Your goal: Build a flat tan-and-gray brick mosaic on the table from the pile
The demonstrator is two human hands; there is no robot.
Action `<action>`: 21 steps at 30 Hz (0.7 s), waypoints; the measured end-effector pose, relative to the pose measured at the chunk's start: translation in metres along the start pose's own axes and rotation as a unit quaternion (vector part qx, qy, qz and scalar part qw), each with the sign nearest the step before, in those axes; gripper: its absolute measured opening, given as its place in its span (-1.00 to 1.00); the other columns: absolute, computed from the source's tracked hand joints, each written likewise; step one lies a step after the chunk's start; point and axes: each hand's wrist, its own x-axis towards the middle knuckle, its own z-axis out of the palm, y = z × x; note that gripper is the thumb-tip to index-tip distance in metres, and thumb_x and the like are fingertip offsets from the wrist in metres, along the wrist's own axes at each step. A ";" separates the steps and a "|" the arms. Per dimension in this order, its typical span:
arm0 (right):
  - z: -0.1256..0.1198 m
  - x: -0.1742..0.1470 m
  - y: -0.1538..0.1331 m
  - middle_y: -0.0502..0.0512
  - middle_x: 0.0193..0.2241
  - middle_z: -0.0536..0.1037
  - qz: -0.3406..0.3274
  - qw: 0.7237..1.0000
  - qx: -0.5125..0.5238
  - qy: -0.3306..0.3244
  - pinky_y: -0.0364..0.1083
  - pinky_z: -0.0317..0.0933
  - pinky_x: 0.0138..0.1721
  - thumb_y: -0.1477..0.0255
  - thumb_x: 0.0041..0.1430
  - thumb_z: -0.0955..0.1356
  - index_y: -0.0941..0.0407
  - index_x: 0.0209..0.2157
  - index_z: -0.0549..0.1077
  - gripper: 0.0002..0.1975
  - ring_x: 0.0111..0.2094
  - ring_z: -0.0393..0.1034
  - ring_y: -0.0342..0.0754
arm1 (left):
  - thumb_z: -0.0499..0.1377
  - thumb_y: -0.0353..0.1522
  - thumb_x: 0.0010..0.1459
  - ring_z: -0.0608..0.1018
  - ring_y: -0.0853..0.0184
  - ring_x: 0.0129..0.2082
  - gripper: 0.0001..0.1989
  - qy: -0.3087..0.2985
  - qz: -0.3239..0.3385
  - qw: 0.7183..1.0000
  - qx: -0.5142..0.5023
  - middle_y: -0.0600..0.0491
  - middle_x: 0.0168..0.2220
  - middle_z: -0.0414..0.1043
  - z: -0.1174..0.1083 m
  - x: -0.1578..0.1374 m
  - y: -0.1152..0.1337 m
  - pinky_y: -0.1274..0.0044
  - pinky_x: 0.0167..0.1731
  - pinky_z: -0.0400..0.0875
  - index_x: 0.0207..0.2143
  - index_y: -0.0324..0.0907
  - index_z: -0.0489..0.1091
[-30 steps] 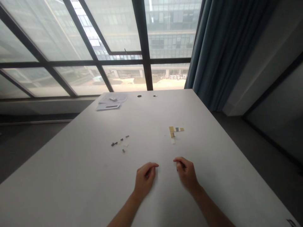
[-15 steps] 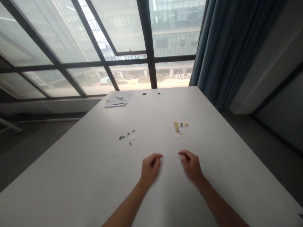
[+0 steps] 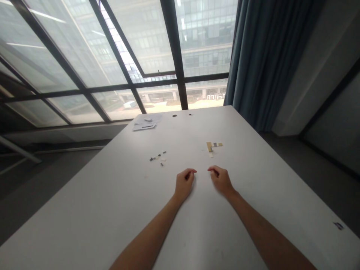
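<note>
My left hand (image 3: 185, 182) rests on the white table (image 3: 112, 187), curled into a loose fist with the index fingertip pointing right. Facing it across a small gap, my right hand (image 3: 221, 180) is curled the same way, its index fingertip pointing left. I see nothing held in either one. Beyond the right hand lies an L-shaped group of yellow, grey and white pieces (image 3: 209, 145). Several small dark pieces (image 3: 151, 159) and a pale one (image 3: 163, 160) lie scattered past the left hand, apart from it.
Papers (image 3: 144, 123) lie at the table's far left corner. Two dark round spots, one a black disc (image 3: 174, 116), sit near the far edge. A small dark item (image 3: 338, 225) lies by the right edge. Windows and a blue curtain (image 3: 258, 63) stand behind the table.
The camera view has shifted, bringing the small item at the right edge fully into sight. Both hands sit slightly closer together, still curled. The pieces on the table keep their arrangement.
</note>
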 end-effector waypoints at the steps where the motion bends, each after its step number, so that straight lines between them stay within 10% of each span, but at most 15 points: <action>1: 0.001 0.000 0.000 -0.06 -0.66 0.33 0.002 1.000 -0.002 -0.003 -0.16 0.00 -0.52 0.42 0.15 0.22 0.19 -0.35 0.57 -0.71 -0.62 0.12 -0.16 | 0.06 -0.27 0.20 0.31 0.44 -0.57 -0.69 0.002 -0.004 1.000 0.000 0.13 -0.59 0.35 0.000 0.000 0.000 0.58 -0.50 0.17 -0.31 -0.25 0.56; 13: 0.000 -0.003 -0.001 -0.07 -0.69 0.27 0.023 0.999 -0.003 -0.025 -0.16 -0.04 -0.54 0.40 0.17 0.22 0.17 -0.36 0.56 -0.71 -0.63 0.10 -0.16 | 0.12 -0.23 0.12 0.45 0.33 -0.44 -0.65 0.058 -0.078 0.990 0.098 0.05 -0.41 0.50 -0.039 0.037 -0.016 0.51 -0.35 0.32 -0.14 -0.22 0.54; 21: 0.001 -0.004 0.001 -0.07 -0.67 0.31 0.015 0.999 -0.002 -0.034 -0.16 -0.01 -0.52 0.43 0.17 0.23 0.17 -0.34 0.57 -0.72 -0.62 0.14 -0.16 | 0.14 -0.06 0.11 0.42 -0.03 0.00 -0.39 0.093 -0.134 0.887 0.432 -0.22 -0.01 0.45 -0.113 0.082 -0.058 0.27 0.02 0.29 0.08 -0.28 0.46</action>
